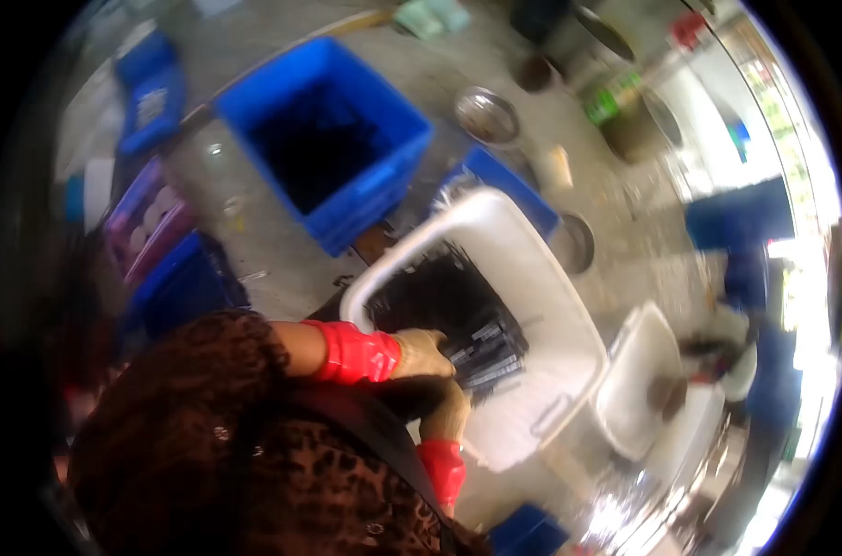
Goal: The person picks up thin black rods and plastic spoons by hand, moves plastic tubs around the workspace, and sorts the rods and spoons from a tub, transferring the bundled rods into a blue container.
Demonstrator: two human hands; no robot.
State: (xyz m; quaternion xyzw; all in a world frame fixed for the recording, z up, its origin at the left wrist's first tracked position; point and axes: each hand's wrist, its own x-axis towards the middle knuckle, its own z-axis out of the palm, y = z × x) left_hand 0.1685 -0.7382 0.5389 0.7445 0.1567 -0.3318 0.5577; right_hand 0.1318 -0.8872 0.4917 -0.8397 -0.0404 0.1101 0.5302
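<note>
Here, dark, glinting strips lie bunched in a white tub.

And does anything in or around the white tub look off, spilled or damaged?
Only dark streaks on the inner wall of the white tub, beside the black pieces: odd against pale plastic, though too blurred to tell smears from stray bits. No clear spill or damage shows.

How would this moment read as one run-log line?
left hand: gloved, at dark pieces | right hand: gloved, beside left | dark pieces: inside white tub | blue crate: near tub
</note>
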